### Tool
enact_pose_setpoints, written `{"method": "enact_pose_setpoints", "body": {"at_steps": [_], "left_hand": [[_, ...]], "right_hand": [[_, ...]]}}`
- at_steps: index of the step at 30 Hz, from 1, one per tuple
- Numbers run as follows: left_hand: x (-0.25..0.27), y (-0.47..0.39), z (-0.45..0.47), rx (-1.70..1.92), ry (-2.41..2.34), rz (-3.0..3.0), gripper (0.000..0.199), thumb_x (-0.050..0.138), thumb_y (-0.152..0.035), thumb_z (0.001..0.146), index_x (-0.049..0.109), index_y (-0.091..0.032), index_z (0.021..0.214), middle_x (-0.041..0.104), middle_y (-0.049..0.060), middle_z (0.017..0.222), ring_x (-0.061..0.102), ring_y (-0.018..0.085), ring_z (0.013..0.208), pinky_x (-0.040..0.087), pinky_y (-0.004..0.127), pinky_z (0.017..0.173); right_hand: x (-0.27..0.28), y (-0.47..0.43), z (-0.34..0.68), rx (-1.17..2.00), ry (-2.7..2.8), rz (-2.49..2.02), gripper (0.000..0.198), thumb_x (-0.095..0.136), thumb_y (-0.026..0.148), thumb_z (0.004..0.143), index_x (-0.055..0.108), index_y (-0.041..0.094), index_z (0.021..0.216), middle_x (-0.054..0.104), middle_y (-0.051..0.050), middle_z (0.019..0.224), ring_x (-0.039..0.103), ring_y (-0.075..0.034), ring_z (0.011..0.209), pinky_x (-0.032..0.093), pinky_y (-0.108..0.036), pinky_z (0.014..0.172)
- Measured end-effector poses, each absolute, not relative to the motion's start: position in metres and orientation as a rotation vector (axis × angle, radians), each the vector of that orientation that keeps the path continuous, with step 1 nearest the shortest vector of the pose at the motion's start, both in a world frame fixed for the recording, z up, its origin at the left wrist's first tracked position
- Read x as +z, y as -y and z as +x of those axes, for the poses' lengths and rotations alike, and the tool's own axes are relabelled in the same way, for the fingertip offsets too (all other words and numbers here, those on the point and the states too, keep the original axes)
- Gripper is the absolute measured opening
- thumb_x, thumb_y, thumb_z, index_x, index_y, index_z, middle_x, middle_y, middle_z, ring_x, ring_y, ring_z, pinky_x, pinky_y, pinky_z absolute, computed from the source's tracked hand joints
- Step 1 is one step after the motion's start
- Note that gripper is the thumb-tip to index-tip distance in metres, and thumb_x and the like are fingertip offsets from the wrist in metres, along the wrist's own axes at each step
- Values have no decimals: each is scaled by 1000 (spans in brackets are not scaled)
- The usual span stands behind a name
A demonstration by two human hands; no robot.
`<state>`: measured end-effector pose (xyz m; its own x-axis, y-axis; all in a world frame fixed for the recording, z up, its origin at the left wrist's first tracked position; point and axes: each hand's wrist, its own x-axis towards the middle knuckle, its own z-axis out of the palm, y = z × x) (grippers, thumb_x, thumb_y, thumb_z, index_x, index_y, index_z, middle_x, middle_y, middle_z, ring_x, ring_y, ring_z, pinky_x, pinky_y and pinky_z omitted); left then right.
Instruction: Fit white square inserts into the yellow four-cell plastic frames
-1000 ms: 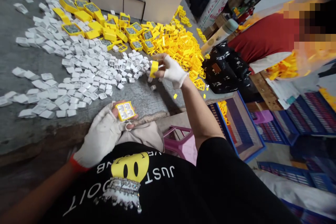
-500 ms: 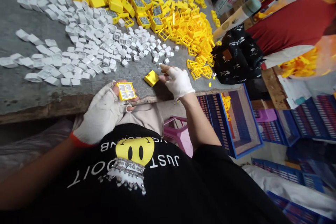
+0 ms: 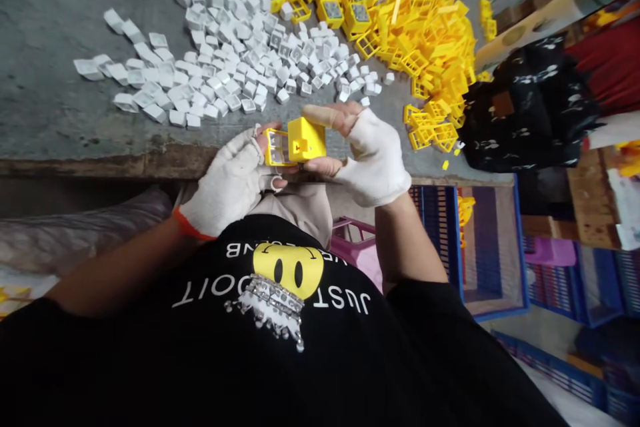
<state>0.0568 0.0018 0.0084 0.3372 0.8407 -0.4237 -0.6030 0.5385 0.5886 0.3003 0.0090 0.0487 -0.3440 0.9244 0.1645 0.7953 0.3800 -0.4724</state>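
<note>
In a white fingerless-style glove with an orange cuff, my left hand [image 3: 237, 163] grips a yellow frame [image 3: 276, 147] with white pieces set in its openings. My right hand [image 3: 370, 153], also gloved, pinches a yellow plastic box [image 3: 307, 140] between thumb and fingers. The box is right beside the frame and covers its right part; whether the two touch I cannot tell. Beyond my hands lie many loose white caps [image 3: 230, 67] on the table. Farther right is a heap of yellow frames [image 3: 420, 27].
The grey table [image 3: 45, 47] has a worn front edge. Yellow boxes with grey insides [image 3: 330, 10] stand at the back. A black patterned bag [image 3: 530, 107] sits on the right. Below it is a blue crate [image 3: 520, 247], near a pink stool [image 3: 357, 247].
My right hand has picked up the yellow box from the table and brought it to the frame in my left hand. The camera view has shifted, so the table's things appear farther right.
</note>
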Motion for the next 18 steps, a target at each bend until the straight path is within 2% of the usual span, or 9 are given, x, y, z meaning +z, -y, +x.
{"method": "enact_pose_setpoints", "body": {"at_steps": [3,6,10,13,16,18], "left_hand": [[10,1,59,944,-760,337,14,83,-30,119,88,-23,130,91,10,136,80,21,94,56,30,72],[9,1,60,944,-755,342,15,76,-23,121,87,-18,131,90,14,135,80,21,92,57,29,71],[5,1,59,946,-776,366,15,75,-19,120,89,-17,127,91,13,127,82,21,91,60,26,68],[1,4,56,947,-778,395,13,80,-19,118,89,-16,126,91,14,126,83,20,91,62,24,67],[-1,7,53,946,-770,440,14,84,-22,115,88,-15,127,92,14,126,84,21,91,68,26,72],[-1,8,50,963,-767,486,25,93,-24,109,88,-15,133,92,14,125,87,24,99,72,30,83]], "right_hand": [[47,-10,293,421,2280,-1385,68,99,61,104,84,40,167,87,-12,155,82,-45,141,67,-70,128],[42,-11,291,407,2315,-1317,69,96,60,108,82,33,170,88,-12,154,83,-43,139,68,-70,125],[38,-8,296,412,2352,-1381,66,92,65,110,82,38,169,87,-12,157,81,-44,143,66,-68,128],[34,-5,299,418,2381,-1339,68,83,73,114,81,36,171,86,-13,154,80,-43,143,65,-68,128],[26,-2,294,406,2413,-1307,74,78,79,115,79,34,173,85,-15,152,80,-43,141,63,-67,127],[20,2,285,386,2423,-1342,69,77,76,117,79,36,173,84,-15,153,79,-42,141,62,-66,128]]}}
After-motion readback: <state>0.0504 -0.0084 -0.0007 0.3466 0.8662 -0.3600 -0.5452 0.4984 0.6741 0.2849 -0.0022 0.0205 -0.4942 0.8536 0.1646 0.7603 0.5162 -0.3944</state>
